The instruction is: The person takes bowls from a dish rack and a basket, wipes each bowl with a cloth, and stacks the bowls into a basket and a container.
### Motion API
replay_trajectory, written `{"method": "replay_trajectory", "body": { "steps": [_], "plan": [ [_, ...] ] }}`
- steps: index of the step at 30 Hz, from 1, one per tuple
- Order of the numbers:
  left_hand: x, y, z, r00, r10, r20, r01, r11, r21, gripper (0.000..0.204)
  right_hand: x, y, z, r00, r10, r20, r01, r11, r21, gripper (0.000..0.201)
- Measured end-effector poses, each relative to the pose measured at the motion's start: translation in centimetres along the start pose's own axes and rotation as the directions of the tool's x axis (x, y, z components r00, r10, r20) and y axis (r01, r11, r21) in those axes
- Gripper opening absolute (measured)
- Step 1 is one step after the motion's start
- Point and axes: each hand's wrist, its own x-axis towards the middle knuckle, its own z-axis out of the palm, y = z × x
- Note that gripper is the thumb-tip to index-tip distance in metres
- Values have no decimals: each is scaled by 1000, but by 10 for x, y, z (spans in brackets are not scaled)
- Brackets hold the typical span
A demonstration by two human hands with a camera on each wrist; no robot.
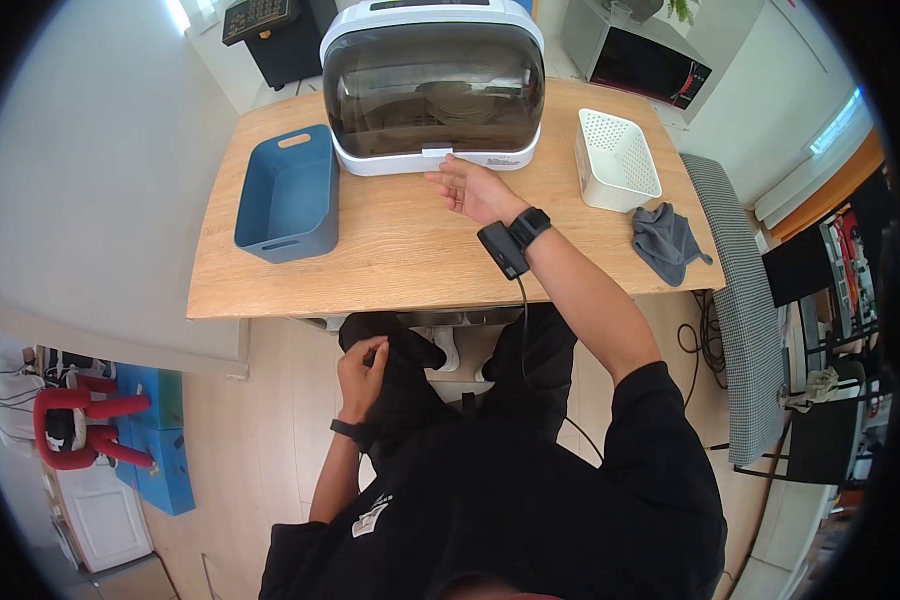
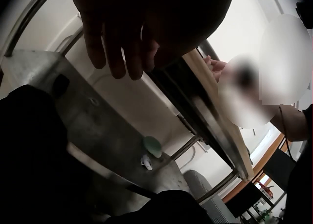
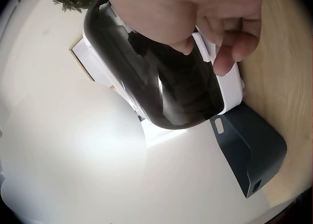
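Has the right hand (image 1: 478, 192), fingers (image 3: 225, 64) loosely bent and apparently gripping nothing, at the tab (image 1: 437, 153) of the cabinet's (image 1: 370, 165) closed cover (image 1: 390, 90), on the worktop (image 1: 400, 240) between blue bin (image 1: 285, 200) and white basket (image 1: 615, 190), with the left hand (image 1: 363, 375) relaxed and unloaded. Could slip off through too slight a purchase on so narrow a tab, or drag the cabinet forward by pulling outward without a left-hand brace. Could also pinch fingers by letting the cover drop.
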Motion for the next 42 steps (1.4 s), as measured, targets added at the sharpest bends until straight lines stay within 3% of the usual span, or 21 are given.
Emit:
{"method": "replay_trajectory", "body": {
  "steps": [2, 3, 5, 6, 7, 9, 10, 12, 17, 20, 27, 34, 41, 42],
  "plan": [
    [-23, -47, -3, 999, -44, 3, 42, 970, 241, 36, 18, 6, -3, 1000, -2, 9, 2, 1000, -21, 46],
    [-35, -65, -1, 999, -46, -4, 45, 970, 239, 36, 24, 6, -4, 1000, -14, 12, 14, 1000, -9, 47],
    [-54, -100, 4, 998, -59, -34, 68, 860, 506, 62, 30, 3, -3, 999, -28, 15, 28, 1000, 1, 48],
    [-57, -109, 5, 974, -222, 55, 171, 867, 469, 95, 30, 3, -1, 999, -37, -23, 37, 999, 0, 47],
    [-59, -118, 8, 974, -221, 55, 170, 868, 467, 95, 31, 1, 0, 997, -49, -61, 49, 999, -4, 47],
    [-59, -110, 20, 940, -325, 109, 203, 785, 585, 117, 29, -1, 2, 993, -73, -89, 69, 997, -38, 46],
    [-56, -109, 24, 940, -324, 108, 204, 788, 581, 117, 28, -3, 4, 989, -94, -114, 87, 994, -72, 45],
    [-49, -110, 29, 882, -442, 164, 216, 688, 693, 137, 20, -13, 14, 980, -141, -143, 123, 984, -127, 44],
    [-40, -115, 34, 881, -452, 139, 211, 639, 739, 142, 9, -66, 36, 943, -298, -148, 263, 941, -213, 43],
    [-43, -119, 36, 892, -436, 119, 203, 623, 756, 141, 22, -98, 37, 948, -301, -100, 281, 943, -181, 43],
    [-41, -120, 37, 900, -427, 88, 216, 611, 761, 139, 45, -162, 49, 948, -302, -102, 260, 919, -296, 37],
    [-41, -120, 35, 901, -426, 87, 219, 618, 755, 139, 66, -180, 54, 906, -387, -174, 306, 880, -364, 38],
    [-40, -122, 36, 902, -425, 81, 224, 618, 754, 139, 66, -175, 39, 890, -436, -137, 357, 851, -385, 34],
    [-40, -122, 36, 901, -427, 78, 228, 619, 752, 139, 62, -172, 36, 856, -507, -105, 384, 758, -527, 33]
  ]
}}
